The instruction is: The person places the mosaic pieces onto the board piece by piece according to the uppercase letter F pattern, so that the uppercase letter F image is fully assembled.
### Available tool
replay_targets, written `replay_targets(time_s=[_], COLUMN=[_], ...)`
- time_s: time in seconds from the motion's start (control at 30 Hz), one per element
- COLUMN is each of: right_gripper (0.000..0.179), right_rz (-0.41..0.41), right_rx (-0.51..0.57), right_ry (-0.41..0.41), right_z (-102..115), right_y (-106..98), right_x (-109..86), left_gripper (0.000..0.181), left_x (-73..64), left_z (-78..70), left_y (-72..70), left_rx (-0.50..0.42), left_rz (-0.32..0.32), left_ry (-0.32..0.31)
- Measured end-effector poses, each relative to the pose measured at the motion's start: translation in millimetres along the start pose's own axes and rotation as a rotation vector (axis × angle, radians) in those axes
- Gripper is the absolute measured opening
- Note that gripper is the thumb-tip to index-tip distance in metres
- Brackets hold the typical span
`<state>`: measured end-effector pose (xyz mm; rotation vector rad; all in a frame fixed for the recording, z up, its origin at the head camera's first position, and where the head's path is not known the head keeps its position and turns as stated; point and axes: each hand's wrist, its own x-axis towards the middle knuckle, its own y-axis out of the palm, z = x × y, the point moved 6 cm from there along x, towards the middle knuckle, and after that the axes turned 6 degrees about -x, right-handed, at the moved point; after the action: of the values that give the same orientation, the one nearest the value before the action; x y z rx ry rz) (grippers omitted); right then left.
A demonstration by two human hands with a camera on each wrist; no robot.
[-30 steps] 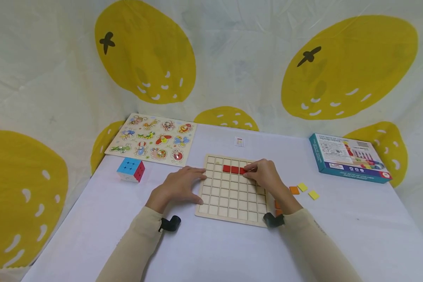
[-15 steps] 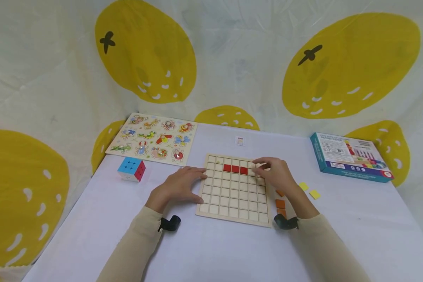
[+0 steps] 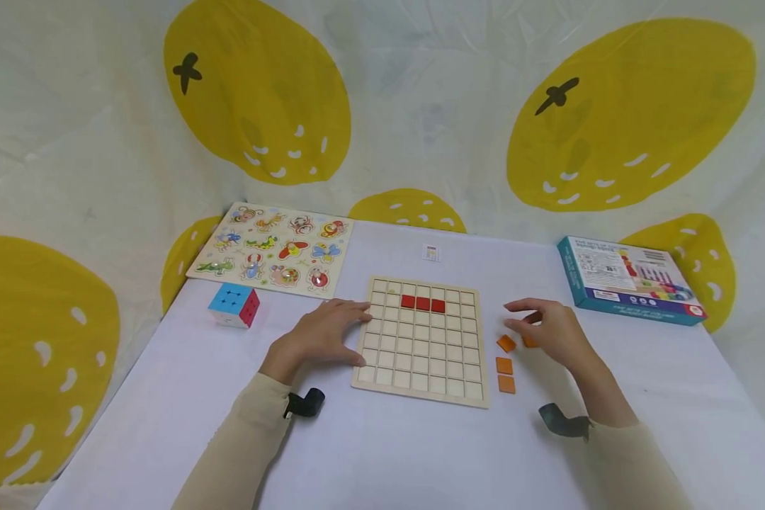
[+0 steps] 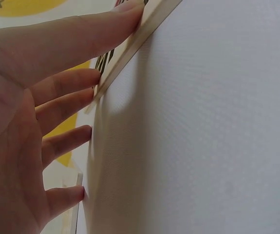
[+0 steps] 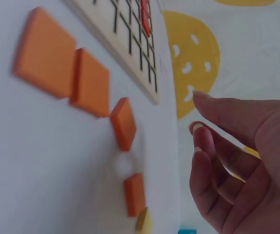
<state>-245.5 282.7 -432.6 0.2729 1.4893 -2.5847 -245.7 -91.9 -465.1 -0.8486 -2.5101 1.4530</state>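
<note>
A wooden grid board [image 3: 421, 340] lies flat on the white table, with three red square tiles [image 3: 423, 304] side by side in its second row. My left hand [image 3: 319, 336] rests at the board's left edge, thumb and fingers spread along it. In the left wrist view the thumb [image 4: 81, 39] touches the board's rim. To the right of the board, my right hand [image 3: 551, 333] hovers over the loose tiles, its fingers bent and nothing between them. Several orange tiles [image 5: 93, 85] lie below it, and a yellow tile [image 5: 144, 222] shows in the right wrist view.
An insect puzzle board [image 3: 270, 248] lies at the back left, with a puzzle cube [image 3: 234, 304] in front of it. A small printed card [image 3: 431, 253] lies behind the grid board. At the back right lies a teal toy box [image 3: 631, 280].
My right hand let go of the third red tile, leaving it in the grid, and moved right off the board to above the loose tiles. My left hand stayed at the board's edge.
</note>
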Motion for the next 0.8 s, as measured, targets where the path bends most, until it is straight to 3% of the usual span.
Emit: replay_targets(time_s=[0.2, 0.37, 0.57, 0.8], right_gripper=[0.047, 0.052, 0.046, 0.043], right_rz=[0.005, -0.038, -0.071, -0.097], right_rx=[-0.032, -0.085, -0.130, -0.126], right_ry=[0.021, 0.013, 0.022, 0.026], right_z=[-17.4, -19.3, -21.0, -18.4], right_y=[14.5, 25.0, 33.3, 34.5], right_x=[-12.6, -18.5, -19.6, -21.0], left_gripper=[0.079, 0.079, 0.079, 0.080], left_x=[0.0, 1.6, 0.3, -0.7], left_z=[1.1, 4.5, 2.6, 0.9], left_y=[0.4, 2.6, 2.8, 1.5], left_rx=[-0.003, 0.002, -0.012, 0.003], left_rz=[0.008, 0.006, 0.004, 0.018], left_ry=[-0.012, -0.014, 0.000, 0.012])
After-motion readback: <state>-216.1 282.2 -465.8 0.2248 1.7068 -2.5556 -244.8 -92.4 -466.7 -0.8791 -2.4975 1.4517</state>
